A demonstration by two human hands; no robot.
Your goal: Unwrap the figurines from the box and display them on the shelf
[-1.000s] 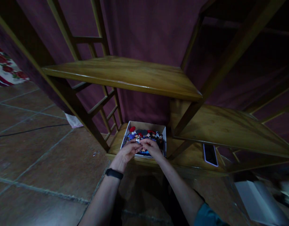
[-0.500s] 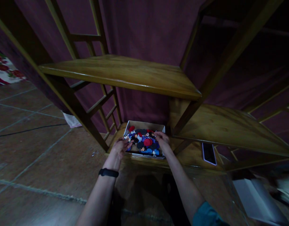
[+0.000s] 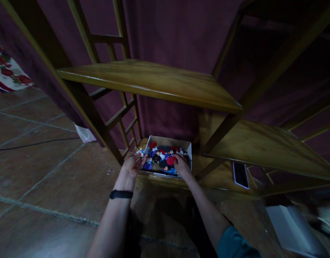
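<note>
Lying lengthwise along shelf (image 3: 218, 177) edge is box (image 3: 168, 142), shelf extending right of it, left hand (image 3: 132, 165) half-curling, holding figure (image 3: 140, 152) over box's left rim, right hand (image 3: 182, 166) bending at red disc (image 3: 170, 161), hold unclear.

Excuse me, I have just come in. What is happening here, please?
A person has both bare hands at an open box of small colourful figures, which stands on a low wooden shelf. The left hand, with a black band on the wrist, seems to hold a white and blue figure. The right hand is over the box, its fingers at a red piece. A phone lies farther right.
</note>
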